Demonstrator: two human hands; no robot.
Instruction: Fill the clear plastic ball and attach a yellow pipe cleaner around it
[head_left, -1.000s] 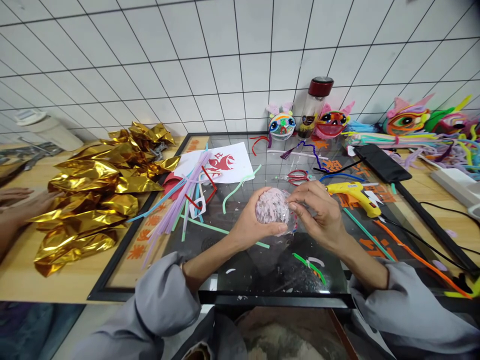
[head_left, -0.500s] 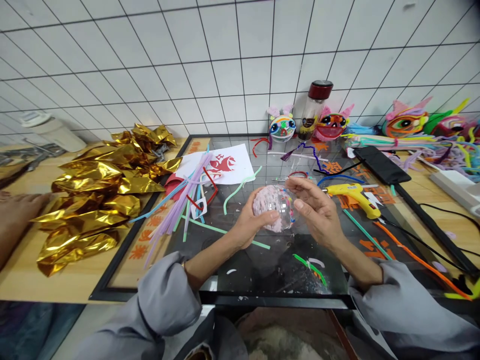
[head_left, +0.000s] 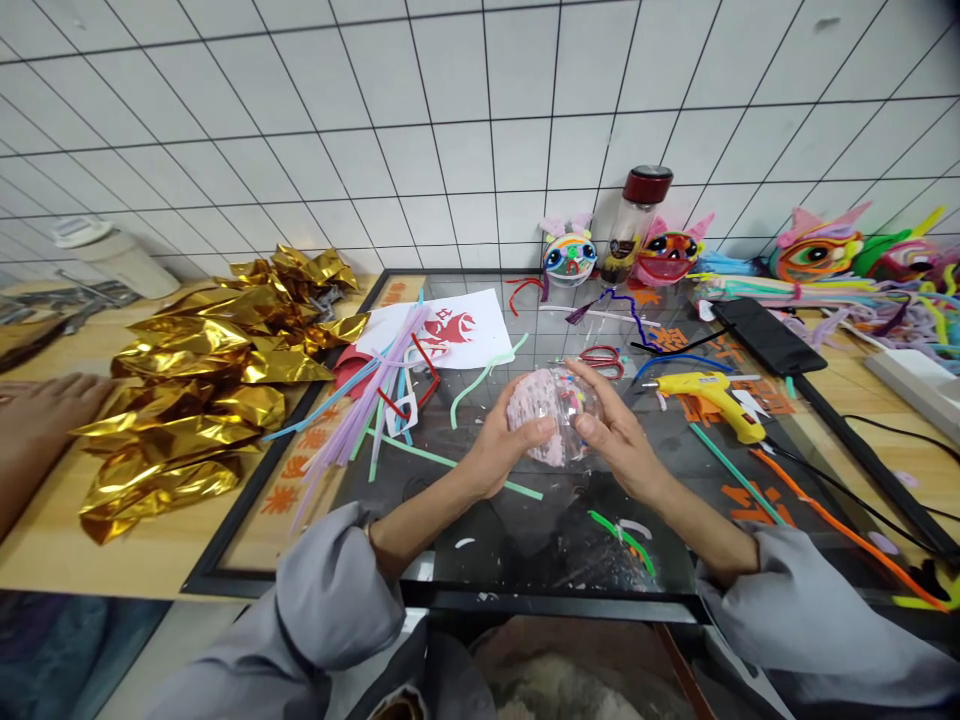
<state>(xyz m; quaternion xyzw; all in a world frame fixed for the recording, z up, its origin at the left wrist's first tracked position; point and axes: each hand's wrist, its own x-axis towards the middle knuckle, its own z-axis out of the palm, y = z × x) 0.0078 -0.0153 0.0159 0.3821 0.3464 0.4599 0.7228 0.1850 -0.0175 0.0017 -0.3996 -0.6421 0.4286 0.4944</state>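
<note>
Gripping clear plastic ball with pale pink covering between our left hand and right hand, above black-framed glass panel on light wooden table.

Right fingers partly hide the ball, coloured bits perhaps blurred

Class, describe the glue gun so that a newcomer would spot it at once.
Find the black-framed board on the table, then the person's right hand over it. Right of that hand, slightly nearer the wall, lies the glue gun. Its chunky yellow body sets it apart from the thin teal strip and orange strip beside it.
</note>
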